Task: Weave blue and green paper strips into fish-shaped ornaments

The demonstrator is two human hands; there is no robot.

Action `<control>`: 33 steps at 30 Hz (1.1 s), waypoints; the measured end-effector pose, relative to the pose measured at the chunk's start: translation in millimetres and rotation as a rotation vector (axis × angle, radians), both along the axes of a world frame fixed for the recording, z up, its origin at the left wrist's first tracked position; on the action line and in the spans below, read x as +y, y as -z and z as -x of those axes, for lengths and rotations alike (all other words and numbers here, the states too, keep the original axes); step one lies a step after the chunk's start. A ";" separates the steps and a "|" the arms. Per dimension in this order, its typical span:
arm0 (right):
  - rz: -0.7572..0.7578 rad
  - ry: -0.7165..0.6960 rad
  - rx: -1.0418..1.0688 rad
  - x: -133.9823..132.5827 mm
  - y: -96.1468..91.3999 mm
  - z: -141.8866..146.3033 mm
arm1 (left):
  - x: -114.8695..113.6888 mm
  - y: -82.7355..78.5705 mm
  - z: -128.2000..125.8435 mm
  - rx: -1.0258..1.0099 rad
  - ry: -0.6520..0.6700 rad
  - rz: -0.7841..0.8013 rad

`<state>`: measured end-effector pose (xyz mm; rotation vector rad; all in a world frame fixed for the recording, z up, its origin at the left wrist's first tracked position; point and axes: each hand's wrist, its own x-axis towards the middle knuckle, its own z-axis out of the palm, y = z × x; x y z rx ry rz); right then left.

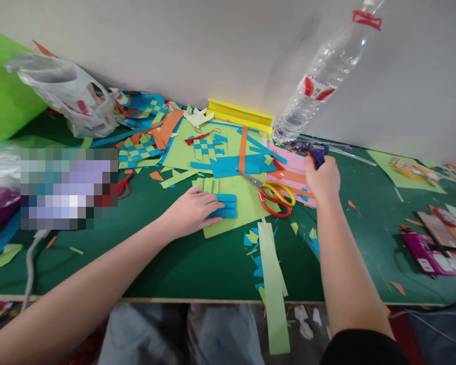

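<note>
My left hand (197,210) rests on a small piece of blue paper strips (230,205) crossed with green strips, its thumb and fingers closed at the near edge. Under them lies a light green paper sheet (247,210). My right hand (325,177) is wrapped around the handle of a dark blue glue gun (315,151), its nozzle pointing left near the bottle's base. Between my hands, scissors (277,197) with red and yellow handles lie with the blades toward the far left, over the green sheet and blue paper.
A clear plastic bottle (323,76) stands at the back beside a yellow folded strip (239,115). Woven paper fish (137,152) and scraps lie left of centre. A plastic bag (72,96) is at back left, a purple power strip (425,251) at right. A green strip (271,284) overhangs the edge.
</note>
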<state>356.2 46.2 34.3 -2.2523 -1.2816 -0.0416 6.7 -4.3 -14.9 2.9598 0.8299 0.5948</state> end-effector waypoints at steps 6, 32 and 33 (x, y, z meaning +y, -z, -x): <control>-0.012 -0.104 -0.038 -23.7 4.3 28.6 | -1.3 -4.1 -0.7 0.008 0.002 0.056; -0.089 -0.309 -0.183 -39.7 35.7 35.8 | -2.3 -10.6 2.4 -0.070 -0.013 0.030; -0.097 -0.322 -0.201 -40.9 34.5 37.7 | -2.5 -12.0 3.5 -0.077 -0.023 0.034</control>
